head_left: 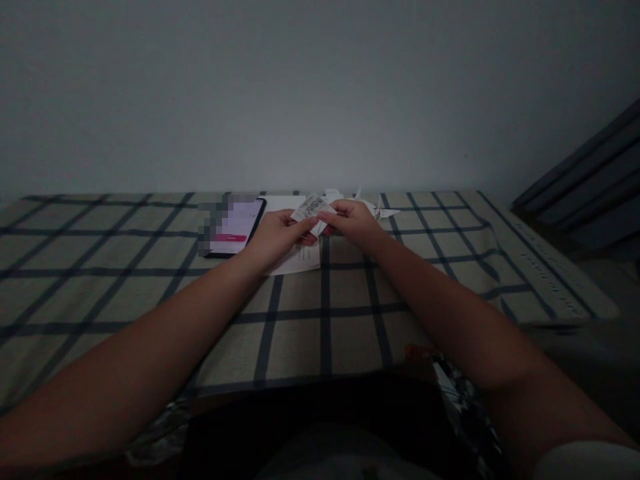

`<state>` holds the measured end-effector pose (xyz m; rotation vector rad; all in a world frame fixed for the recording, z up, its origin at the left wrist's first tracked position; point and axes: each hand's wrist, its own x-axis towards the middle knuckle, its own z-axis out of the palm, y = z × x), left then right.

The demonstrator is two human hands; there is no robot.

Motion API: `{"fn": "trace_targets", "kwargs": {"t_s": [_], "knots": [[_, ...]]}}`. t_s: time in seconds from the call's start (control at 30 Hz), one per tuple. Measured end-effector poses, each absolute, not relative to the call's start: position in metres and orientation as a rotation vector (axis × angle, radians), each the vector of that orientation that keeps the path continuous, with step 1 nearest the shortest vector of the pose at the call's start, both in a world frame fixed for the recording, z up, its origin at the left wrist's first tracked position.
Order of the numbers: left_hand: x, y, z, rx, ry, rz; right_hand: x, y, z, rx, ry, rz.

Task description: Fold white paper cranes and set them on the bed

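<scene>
Between both hands is a small folded piece of printed paper [311, 208], held a little above the table. My left hand [279, 231] grips its left side, thumb on top. My right hand [351, 220] pinches its right side with thumb and fingers. Under and behind the hands lies a white printed sheet [300, 259], partly covered by them. Just beyond my right hand sit folded white paper shapes with pointed tips [387, 213], like origami cranes, partly hidden by that hand.
A phone [235, 230] with a lit screen, partly blurred, lies left of my left hand. The checked tablecloth [300, 333] covers the table up to a plain wall [320, 93]. At the right stands a dark slatted object [590, 180].
</scene>
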<state>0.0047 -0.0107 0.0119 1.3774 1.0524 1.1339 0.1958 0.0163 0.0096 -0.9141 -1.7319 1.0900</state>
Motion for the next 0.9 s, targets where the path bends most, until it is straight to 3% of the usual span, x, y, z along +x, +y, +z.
{"fn": "trace_targets", "kwargs": {"t_s": [0.9], "knots": [[0.008, -0.007, 0.0043, 1.279, 0.837, 1.056, 0.1962, 0.0232, 0.007, -0.881, -1.665, 1.3]]}}
